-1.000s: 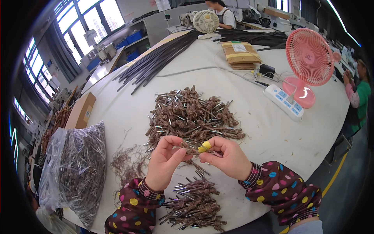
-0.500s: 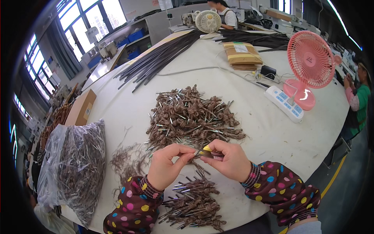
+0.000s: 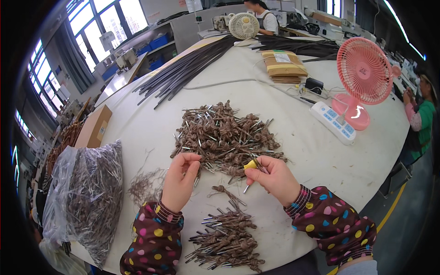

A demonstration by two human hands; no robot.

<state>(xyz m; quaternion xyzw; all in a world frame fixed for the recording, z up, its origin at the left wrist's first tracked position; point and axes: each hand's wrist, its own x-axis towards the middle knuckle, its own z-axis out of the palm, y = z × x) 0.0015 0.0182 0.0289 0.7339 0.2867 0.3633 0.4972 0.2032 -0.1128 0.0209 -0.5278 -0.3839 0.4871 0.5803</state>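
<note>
My right hand (image 3: 278, 179) is closed round small thread snips (image 3: 261, 166) with a yellow part (image 3: 250, 165) by the fingertips. It hovers over the near right side of a heap of brown knotted cords (image 3: 224, 133) with shiny metal tips. My left hand (image 3: 179, 179) is at the heap's near left edge, thumb and forefinger slightly apart. A cord end (image 3: 197, 178) shows just below its thumb; I cannot tell whether they touch. Between my hands one knotted cord (image 3: 222, 188) lies loose, above a smaller stack of similar cords (image 3: 236, 238) close to me.
Thread scraps (image 3: 145, 185) lie left of the heap, beside a clear bag (image 3: 89, 197) full of tipped pieces. A carton (image 3: 94, 127) stands behind it. A pink fan (image 3: 362, 71) and power strip (image 3: 333, 123) stand right. Dark strips (image 3: 188, 68) and wrapped packs (image 3: 284, 64) lie farther back.
My hands were together over the near edge of the heap, with the snips between them. They have moved apart, left hand leftward and right hand rightward. The loose cord now shows its knot.
</note>
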